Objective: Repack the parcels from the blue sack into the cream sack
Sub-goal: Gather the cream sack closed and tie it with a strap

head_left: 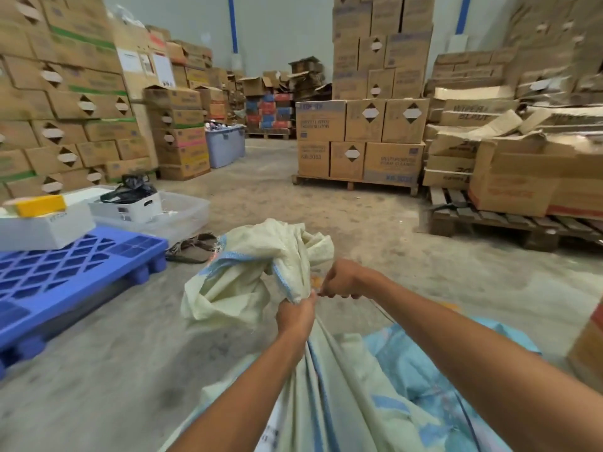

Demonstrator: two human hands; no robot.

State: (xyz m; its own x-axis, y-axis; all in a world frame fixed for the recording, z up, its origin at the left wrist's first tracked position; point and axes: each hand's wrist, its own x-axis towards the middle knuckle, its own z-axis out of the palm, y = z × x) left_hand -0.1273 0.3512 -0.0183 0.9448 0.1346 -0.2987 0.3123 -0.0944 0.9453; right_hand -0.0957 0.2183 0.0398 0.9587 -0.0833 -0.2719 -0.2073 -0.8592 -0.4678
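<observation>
Clutching the neck of the cream sack [248, 272], our left grip [295, 316] curls round it. Our right grip [339, 282] pinches the cloth just beside; the blue sack [424, 363] lies beneath our right arm.

Blue pallet [65, 275], sandals [192, 248], stacked cartons [362, 125]

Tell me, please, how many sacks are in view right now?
2. The cream sack is in the middle, its neck gripped by the left hand; the blue sack lies on the floor to its right. Others may be hidden.
</observation>
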